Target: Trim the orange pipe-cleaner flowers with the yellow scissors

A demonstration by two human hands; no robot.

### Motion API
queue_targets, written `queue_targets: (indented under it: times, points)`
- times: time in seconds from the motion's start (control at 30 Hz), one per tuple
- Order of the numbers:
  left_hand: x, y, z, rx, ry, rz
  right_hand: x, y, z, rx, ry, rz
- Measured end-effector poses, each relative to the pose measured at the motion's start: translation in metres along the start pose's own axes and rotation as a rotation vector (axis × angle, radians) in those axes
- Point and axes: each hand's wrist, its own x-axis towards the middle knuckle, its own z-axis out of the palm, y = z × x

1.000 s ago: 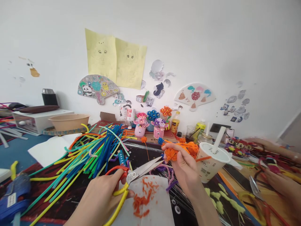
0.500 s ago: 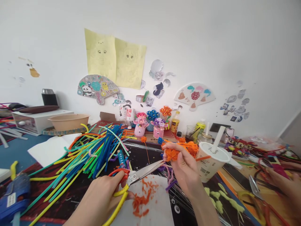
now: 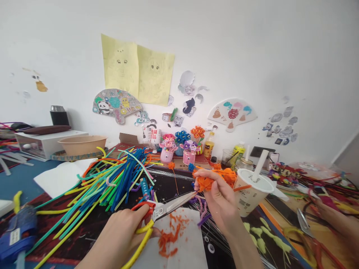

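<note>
Left hand [image 3: 126, 224] is gripping scissors [image 3: 165, 209]; right hand [image 3: 223, 200] is pinching orange fuzzy piece [image 3: 205, 184].
Hands are working apart, scissor tips reaching the piece's left edge; orange scraps [image 3: 165, 241] are lying below on white paper [image 3: 195, 243].

Left of your wide tan bowl [image 3: 82, 147] you see a black cylindrical flask [image 3: 59, 118]; far right, a beige, white-lidded cup [image 3: 251, 200].

Left hand [image 3: 131, 225] curled, right hand [image 3: 220, 200] pinching
</note>
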Motion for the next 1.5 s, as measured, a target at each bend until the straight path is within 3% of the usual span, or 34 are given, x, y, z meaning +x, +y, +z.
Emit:
queue_targets:
  times: [0.27,0.47,0.7,0.8,1.13,1.5]
  points:
    - [0.001,0.000,0.001,0.066,-0.005,-0.008,0.000,-0.001,0.001,-0.021,0.026,0.010]
    - [0.002,-0.005,0.008,0.007,0.092,0.007,0.001,0.000,0.000,-0.007,0.017,0.008]
    - [0.000,-0.002,-0.005,-0.163,0.165,-0.093,0.003,0.003,0.000,0.027,0.138,0.054]
    - [-0.002,-0.003,-0.004,-0.173,0.184,-0.053,0.004,0.005,-0.001,0.041,0.190,0.061]
    - [-0.001,-0.013,0.002,0.049,0.649,0.257,0.008,0.009,-0.002,0.008,0.275,0.101]
    - [0.001,-0.022,0.013,0.030,0.790,0.127,0.028,-0.005,0.019,-0.037,0.333,0.206]
